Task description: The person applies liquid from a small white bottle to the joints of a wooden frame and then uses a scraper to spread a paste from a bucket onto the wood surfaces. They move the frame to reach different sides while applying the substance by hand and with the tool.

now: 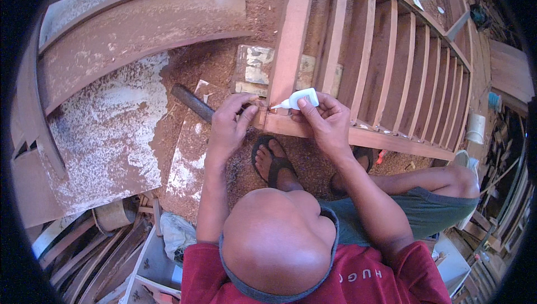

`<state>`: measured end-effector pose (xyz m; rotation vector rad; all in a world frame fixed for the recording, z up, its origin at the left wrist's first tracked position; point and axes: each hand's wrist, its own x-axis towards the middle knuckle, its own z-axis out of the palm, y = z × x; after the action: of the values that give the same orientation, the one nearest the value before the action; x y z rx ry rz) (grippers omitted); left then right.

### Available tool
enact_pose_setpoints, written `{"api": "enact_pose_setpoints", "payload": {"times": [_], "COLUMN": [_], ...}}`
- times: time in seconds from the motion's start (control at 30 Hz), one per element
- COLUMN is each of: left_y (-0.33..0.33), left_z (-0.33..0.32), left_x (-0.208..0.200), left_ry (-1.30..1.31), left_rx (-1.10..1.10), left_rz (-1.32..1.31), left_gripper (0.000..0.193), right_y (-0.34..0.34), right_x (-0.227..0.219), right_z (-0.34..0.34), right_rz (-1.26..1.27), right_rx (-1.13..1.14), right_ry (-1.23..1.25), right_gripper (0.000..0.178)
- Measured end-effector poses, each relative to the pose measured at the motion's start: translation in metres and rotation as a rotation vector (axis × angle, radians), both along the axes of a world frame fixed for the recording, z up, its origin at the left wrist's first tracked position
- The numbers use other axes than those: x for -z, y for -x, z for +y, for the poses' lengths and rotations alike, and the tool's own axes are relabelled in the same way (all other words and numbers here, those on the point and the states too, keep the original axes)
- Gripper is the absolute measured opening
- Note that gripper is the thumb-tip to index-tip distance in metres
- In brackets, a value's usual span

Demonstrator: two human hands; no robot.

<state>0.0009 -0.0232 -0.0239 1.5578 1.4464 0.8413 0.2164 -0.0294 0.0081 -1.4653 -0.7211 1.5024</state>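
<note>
Right hand [324,119] grips a small white squeeze bottle [302,99] between thumb and fingers, its narrow nozzle aimed leftward at the near-left corner of a slatted wooden frame [403,144]. Left hand [230,122] is at that same corner, thumb and fingers drawn narrow; whether they pinch a loose piece or simply rest on the wood, I cannot tell. The frame reaches away to the upper right, its row of parallel slats [367,52] running between two long rails, and a broad end piece [291,41] meets the near rail close to the nozzle. Beneath and around it, the floor [260,10] is coated in brown sawdust and shavings. On the left lies a large board [114,147] whose pale surface shows through the dust in white patches, with a curved wooden panel [148,32] over its far part. A dark rod [192,102] slants toward the left wrist. Long wood strips [92,259] are heaped at the lower left, beside a white crate [150,262] with a crumpled plastic bag [178,231] at its edge. More timber crowds the right side, near a white container [475,129].
</note>
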Motion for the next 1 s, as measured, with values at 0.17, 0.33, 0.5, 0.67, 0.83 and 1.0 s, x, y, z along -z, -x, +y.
{"api": "enact_pose_setpoints", "payload": {"times": [0.17,0.33,0.5,0.67,0.83,1.0], "left_y": [0.016,0.029,0.006,-0.01,-0.012,-0.014], "left_z": [0.006,0.0,-0.01,-0.013,-0.014,-0.013], "left_x": [0.001,0.004,-0.013,-0.026,-0.014,-0.014], "left_ry": [0.007,0.021,-0.005,0.132,0.001,-0.057], "left_rx": [-0.269,-0.306,-0.164,-0.11,-0.059,-0.016], "left_rz": [0.033,0.01,0.024,-0.071,-0.045,0.037], "left_gripper": [0.022,0.024,0.025,0.023,0.023,0.022], "right_y": [0.004,0.002,0.0,0.002,0.0,-0.001], "right_x": [-0.002,-0.001,0.001,-0.002,-0.001,0.0], "right_z": [-0.001,-0.002,-0.002,-0.001,-0.001,-0.002], "right_rz": [-0.04,-0.066,-0.057,-0.049,-0.035,-0.038], "right_rx": [-0.004,-0.035,-0.008,0.003,0.006,0.007], "right_ry": [-0.021,-0.036,-0.019,-0.013,-0.013,-0.032], "right_gripper": [0.026,0.025,0.027,0.028,0.027,0.027]}}
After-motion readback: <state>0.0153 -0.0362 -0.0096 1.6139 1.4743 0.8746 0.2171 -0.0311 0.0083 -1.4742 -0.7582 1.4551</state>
